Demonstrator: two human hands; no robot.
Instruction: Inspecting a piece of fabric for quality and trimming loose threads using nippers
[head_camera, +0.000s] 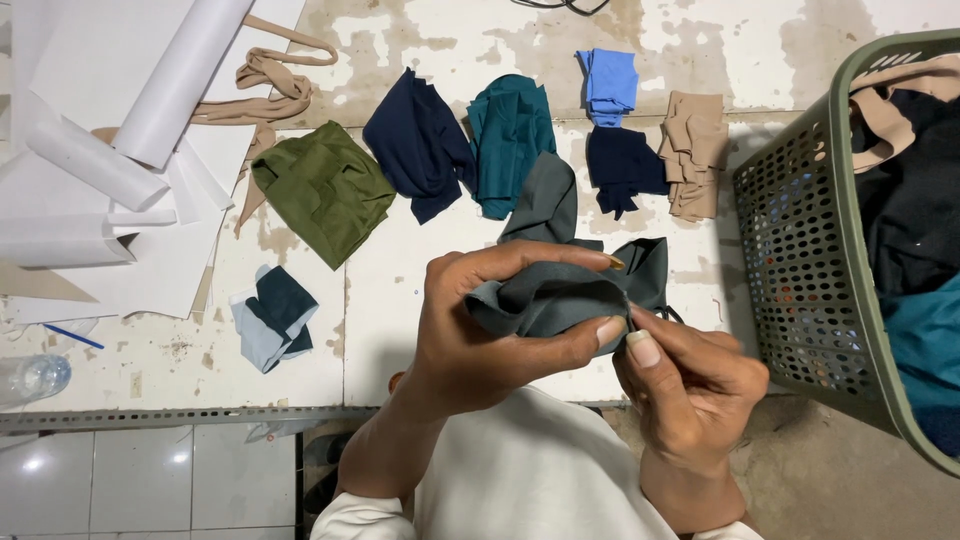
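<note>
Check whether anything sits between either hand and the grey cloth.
Nothing visible does. The left hand already grips the bunched grey cloth, and the right hand pinches its edge with thumb and fingers.

grey cloth (560, 300), olive cloth (325, 190), grn basket (800, 260)

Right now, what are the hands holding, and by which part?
Both hold one grey cloth. The left hand wraps its bunched middle; the right hand pinches its right edge between thumb and fingers. Its far end trails on the floor.
</note>
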